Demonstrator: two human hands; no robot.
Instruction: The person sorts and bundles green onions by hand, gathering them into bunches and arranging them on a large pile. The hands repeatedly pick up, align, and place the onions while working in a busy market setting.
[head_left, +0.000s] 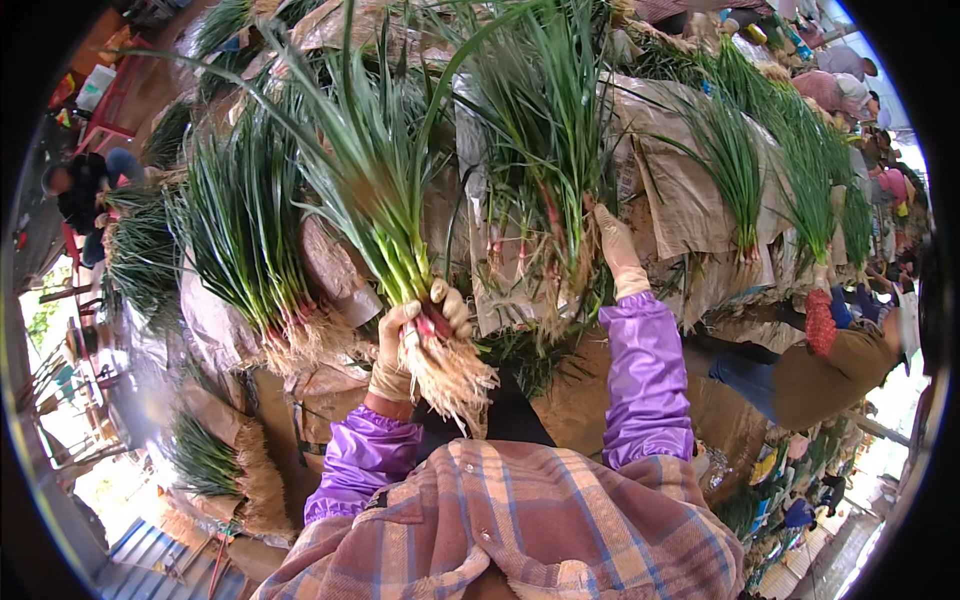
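Note:
My left hand (420, 337), in a thin pale glove, grips a bunch of green onions (409, 277) near its reddish bulbs, with the pale roots hanging below and the long leaves fanning upward. To its right, my right hand (615, 240), gloved too, reaches to the lower stems of looser green onions (562, 165) lying on sacking; the fingertips are partly hidden among the stems, and whether they grip any cannot be told. Left of my left hand lies a thick row of green onions (255, 247), roots towards me.
Woven plastic sacks (675, 180) cover the surface ahead, with more green onions (731, 180) at the right. Trimmed leaves (532, 360) lie near me. At right a person in a brown top (832, 375) stands close; another person (82, 195) is at far left. A further pile (202, 457) lies lower left.

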